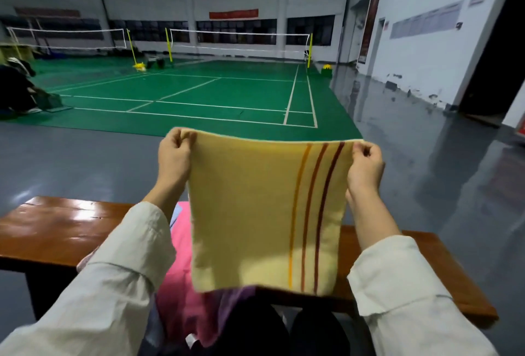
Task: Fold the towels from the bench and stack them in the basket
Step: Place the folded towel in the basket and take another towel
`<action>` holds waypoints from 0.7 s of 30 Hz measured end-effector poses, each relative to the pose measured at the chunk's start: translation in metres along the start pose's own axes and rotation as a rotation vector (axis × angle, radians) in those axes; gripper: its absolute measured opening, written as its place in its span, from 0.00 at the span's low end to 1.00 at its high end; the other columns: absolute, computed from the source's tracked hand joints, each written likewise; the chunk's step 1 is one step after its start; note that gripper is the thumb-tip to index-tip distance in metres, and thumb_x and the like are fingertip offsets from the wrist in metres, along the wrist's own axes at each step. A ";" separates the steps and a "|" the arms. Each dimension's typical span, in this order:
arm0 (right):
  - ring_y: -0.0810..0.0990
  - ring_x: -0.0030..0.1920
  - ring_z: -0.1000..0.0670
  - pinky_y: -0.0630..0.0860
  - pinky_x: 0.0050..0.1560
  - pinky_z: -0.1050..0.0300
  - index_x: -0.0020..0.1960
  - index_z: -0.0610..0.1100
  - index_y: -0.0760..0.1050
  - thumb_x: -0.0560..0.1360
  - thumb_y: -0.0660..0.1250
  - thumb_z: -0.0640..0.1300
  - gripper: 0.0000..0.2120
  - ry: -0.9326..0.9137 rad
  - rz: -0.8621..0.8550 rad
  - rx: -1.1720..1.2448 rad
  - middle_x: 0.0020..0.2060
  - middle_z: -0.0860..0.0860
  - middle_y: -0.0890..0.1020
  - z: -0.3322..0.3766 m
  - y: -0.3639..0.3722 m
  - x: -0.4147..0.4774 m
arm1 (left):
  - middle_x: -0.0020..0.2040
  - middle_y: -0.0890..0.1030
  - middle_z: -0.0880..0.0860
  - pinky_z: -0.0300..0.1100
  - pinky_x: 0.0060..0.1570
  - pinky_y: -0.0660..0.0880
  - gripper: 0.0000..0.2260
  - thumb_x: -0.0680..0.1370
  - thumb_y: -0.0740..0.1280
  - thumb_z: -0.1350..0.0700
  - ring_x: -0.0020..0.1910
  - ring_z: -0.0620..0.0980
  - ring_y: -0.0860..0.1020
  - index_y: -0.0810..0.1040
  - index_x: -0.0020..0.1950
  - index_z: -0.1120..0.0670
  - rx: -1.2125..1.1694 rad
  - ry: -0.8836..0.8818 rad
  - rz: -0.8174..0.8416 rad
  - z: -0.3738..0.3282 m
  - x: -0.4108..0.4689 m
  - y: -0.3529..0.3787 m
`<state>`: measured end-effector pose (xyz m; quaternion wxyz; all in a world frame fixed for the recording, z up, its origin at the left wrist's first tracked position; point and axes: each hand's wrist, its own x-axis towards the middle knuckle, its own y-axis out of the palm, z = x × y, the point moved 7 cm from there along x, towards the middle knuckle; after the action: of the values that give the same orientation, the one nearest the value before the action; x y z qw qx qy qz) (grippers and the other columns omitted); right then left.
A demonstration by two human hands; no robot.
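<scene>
A yellow towel (250,213) with three brown and orange stripes near its right side hangs in the air above the wooden bench (56,230). My left hand (173,156) pinches its top left corner and my right hand (365,165) pinches its top right corner, so the cloth hangs flat in front of me. Beneath it a pink towel (181,293) and a purple towel (235,299) lie bunched on the bench. No basket is in view.
The glossy brown bench runs left to right under my arms. Beyond it are grey floor (85,162) and a green badminton court (213,94) with nets. Dark bags (17,85) sit far left; a dark doorway (494,57) opens at the right.
</scene>
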<state>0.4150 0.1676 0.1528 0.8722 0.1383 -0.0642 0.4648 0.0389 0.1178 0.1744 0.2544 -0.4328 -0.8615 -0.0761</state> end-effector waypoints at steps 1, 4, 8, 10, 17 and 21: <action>0.71 0.40 0.55 0.68 0.36 0.70 0.48 0.45 0.71 0.81 0.60 0.42 0.04 -0.025 -0.016 0.028 0.40 0.52 0.75 0.011 0.002 0.005 | 0.33 0.69 0.48 0.36 0.33 0.63 0.13 0.81 0.60 0.60 0.32 0.41 0.64 0.68 0.36 0.50 -0.014 0.039 -0.029 -0.014 0.006 0.001; 0.73 0.44 0.54 0.69 0.44 0.64 0.49 0.46 0.71 0.81 0.59 0.43 0.03 -0.080 -0.073 0.080 0.45 0.50 0.76 0.031 0.001 0.013 | 0.33 0.68 0.46 0.34 0.33 0.62 0.13 0.82 0.59 0.59 0.31 0.39 0.63 0.65 0.38 0.50 -0.013 0.163 -0.090 -0.045 0.012 0.003; 0.74 0.47 0.52 0.69 0.43 0.62 0.50 0.46 0.70 0.81 0.59 0.43 0.03 -0.087 -0.111 0.045 0.47 0.49 0.76 0.008 -0.015 -0.001 | 0.34 0.71 0.50 0.42 0.35 0.61 0.05 0.81 0.60 0.61 0.33 0.43 0.65 0.70 0.44 0.56 0.160 0.224 -0.094 -0.025 -0.018 0.000; 0.74 0.44 0.54 0.70 0.38 0.68 0.50 0.46 0.69 0.81 0.58 0.43 0.03 -0.034 -0.106 0.006 0.45 0.51 0.76 -0.027 -0.029 -0.017 | 0.37 0.74 0.54 0.43 0.35 0.60 0.03 0.80 0.61 0.61 0.36 0.49 0.70 0.73 0.49 0.60 0.278 0.176 -0.041 0.008 -0.046 -0.003; 0.75 0.47 0.47 0.72 0.49 0.54 0.50 0.42 0.73 0.80 0.61 0.41 0.03 0.226 -0.057 -0.160 0.45 0.46 0.77 -0.176 -0.070 -0.073 | 0.40 0.77 0.54 0.40 0.39 0.61 0.04 0.80 0.63 0.61 0.41 0.52 0.73 0.74 0.45 0.56 0.375 -0.037 0.120 0.133 -0.144 -0.007; 0.77 0.47 0.49 0.74 0.45 0.56 0.53 0.43 0.72 0.81 0.59 0.44 0.06 0.359 0.043 -0.242 0.47 0.46 0.78 -0.213 -0.073 -0.092 | 0.44 0.76 0.58 0.41 0.42 0.61 0.08 0.82 0.59 0.58 0.44 0.52 0.72 0.74 0.52 0.62 0.384 -0.252 0.169 0.183 -0.165 -0.003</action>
<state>0.4203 0.1202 -0.0856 0.8698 -0.0540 0.0339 0.4893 0.0502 0.0640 -0.0659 0.2280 -0.4533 -0.8458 0.1650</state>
